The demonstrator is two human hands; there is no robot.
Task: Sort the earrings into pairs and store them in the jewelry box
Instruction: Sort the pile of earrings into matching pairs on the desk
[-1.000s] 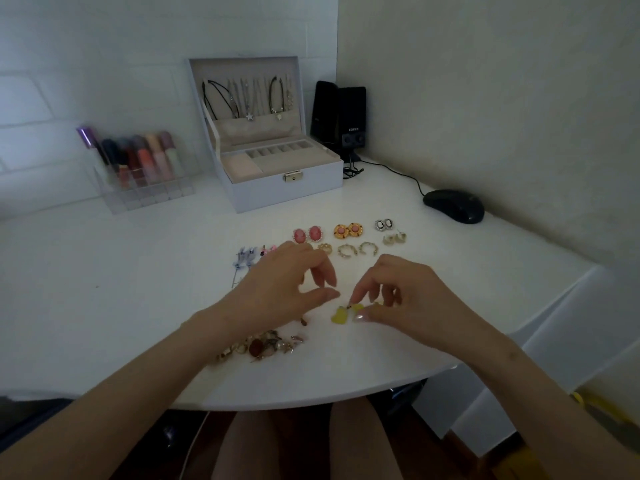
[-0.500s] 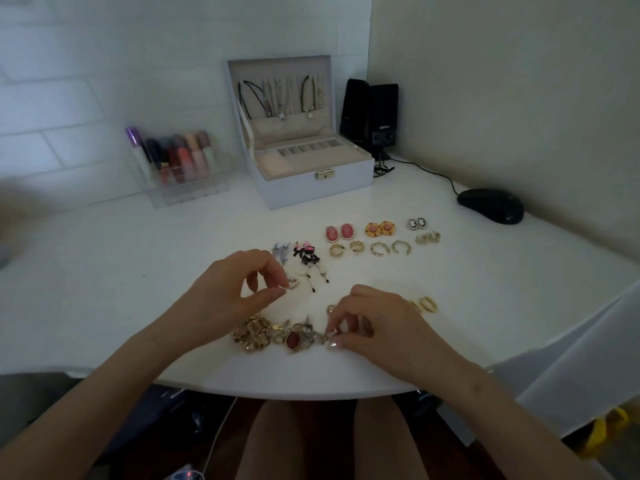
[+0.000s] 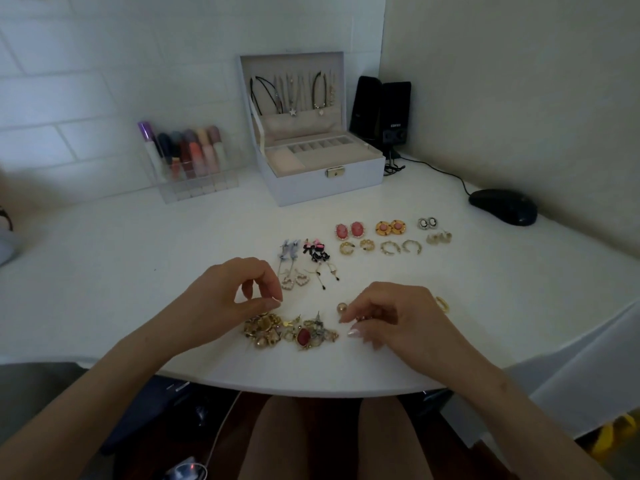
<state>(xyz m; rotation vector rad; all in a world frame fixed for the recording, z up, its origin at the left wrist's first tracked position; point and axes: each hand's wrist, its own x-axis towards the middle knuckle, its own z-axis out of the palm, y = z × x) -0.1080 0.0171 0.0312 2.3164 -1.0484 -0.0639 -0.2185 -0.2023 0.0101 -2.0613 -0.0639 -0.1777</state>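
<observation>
Half a second on, the left hand (image 3: 235,299) had been drawn back from the heart earrings (image 3: 294,280), which were now laid out on the table (image 3: 138,271). Its thumb and forefinger were pressed together above the pile of earrings (image 3: 291,332), but whether anything was pinched could not be told. A small red-gold earring (image 3: 363,318) was held in the curled right hand (image 3: 391,320), just beside the pile. The jewelry box (image 3: 311,188) was seen open at the back. White lettering on the speaker (image 3: 396,109) was too blurred to be read.
</observation>
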